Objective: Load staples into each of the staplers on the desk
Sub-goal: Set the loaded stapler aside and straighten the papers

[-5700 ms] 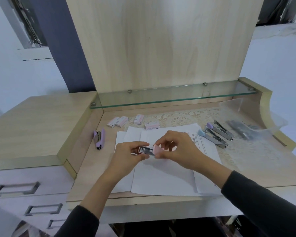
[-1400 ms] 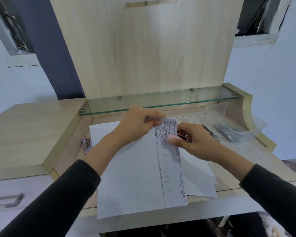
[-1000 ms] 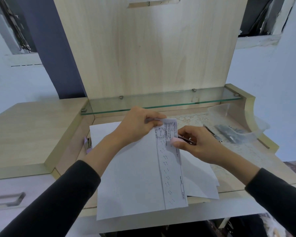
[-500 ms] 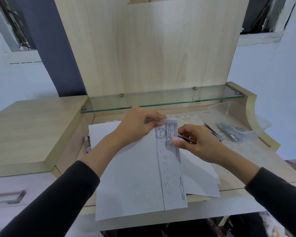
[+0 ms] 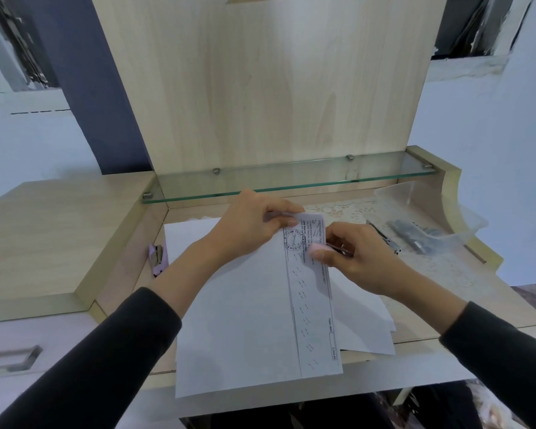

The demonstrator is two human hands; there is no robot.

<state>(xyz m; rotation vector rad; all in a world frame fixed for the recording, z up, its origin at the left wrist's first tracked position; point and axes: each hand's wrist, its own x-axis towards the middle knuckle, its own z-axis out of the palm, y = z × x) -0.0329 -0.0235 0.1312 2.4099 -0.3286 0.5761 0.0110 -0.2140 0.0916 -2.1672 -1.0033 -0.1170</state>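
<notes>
– Pink stapler [image 5: 317, 247], position?
– Held in the right hand [image 5: 361, 258], above the middle of the table [image 5: 421, 323]. Thumb and fingers [image 5: 341, 233] pinch it from both sides. Only its pink nose and a sliver of metal show past the knuckles. The nose sits on the printed sheet [image 5: 310, 305], near its right edge.
– Left hand?
– The left hand [image 5: 248, 226] grips the top edge of the same sheet, with its fingers [image 5: 279, 212] curled over the paper and the thumb hidden underneath. The sheet is a white page with a narrow printed strip face up along its right side and a round stamp near the top. Its near end runs out past the front edge of the table.
– Other staplers?
– A purple stapler [image 5: 158, 258] lies on the table just beside the page's left edge, close to the side wall. A metal stapler [image 5: 384, 241] lies right of the right hand on the lace mat [image 5: 347, 209], mostly hidden by the hand. Loaded or not: cannot tell for either.
– Remaining items?
– More white sheets [image 5: 362, 329] lie under the held page. A clear plastic bag [image 5: 446, 224] sits at the far right with dark metal pieces inside, too blurred to identify. A glass shelf [image 5: 291, 178] spans the back of the table. A drawer handle [image 5: 13, 360] shows at lower left. Both arms wear dark sleeves.
</notes>
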